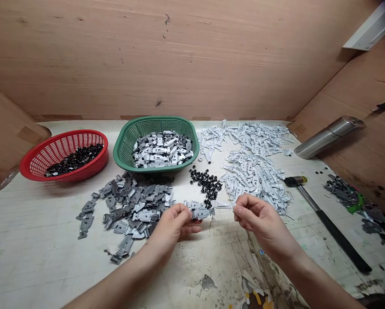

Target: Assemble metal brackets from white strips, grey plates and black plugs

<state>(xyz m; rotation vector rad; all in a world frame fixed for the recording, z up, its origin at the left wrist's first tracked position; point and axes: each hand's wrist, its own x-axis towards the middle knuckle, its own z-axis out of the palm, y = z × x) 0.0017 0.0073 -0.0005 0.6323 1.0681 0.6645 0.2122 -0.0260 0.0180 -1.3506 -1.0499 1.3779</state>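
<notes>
Between thumb and fingers my left hand (176, 221) grips a grey metal buckle plate (201, 212), held just above the table. My right hand (255, 214) pinches one end of a thin, pale metal strip (223, 205); its far end meets the plate's right end. Left of my left hand lies a heap of dark grey plates (137, 204). Small black parts (207, 184) are scattered beyond the held pieces. A large pile of pale metal strips (255, 178) spreads behind my right hand.
A red basket (97, 165) of black parts and a green basket (120, 150) of pale and dark metal pieces stand behind. To the right are a mallet (330, 231), a leaning steel cylinder (327, 137) and mixed scraps (359, 201). Cardboard walls (179, 64) enclose the table.
</notes>
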